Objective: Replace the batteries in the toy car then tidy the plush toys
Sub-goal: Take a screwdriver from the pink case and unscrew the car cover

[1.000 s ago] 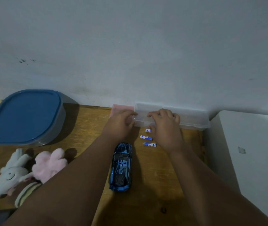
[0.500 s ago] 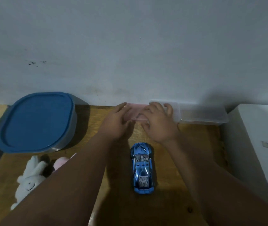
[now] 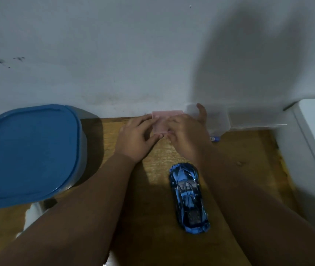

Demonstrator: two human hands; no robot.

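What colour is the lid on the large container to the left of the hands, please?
Blue; the lid shows clearly in the head view, the only view.

A wooden table (image 3: 239,150) carried a blue toy car (image 3: 189,196) just below the hands' grip, a blue-lidded container (image 3: 28,152) far left.

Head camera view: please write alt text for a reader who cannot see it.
Both hands, left and right, hold a small pink case at the wall edge of a wooden table. A blue toy car sits nearer; a blue-lidded container stands left.
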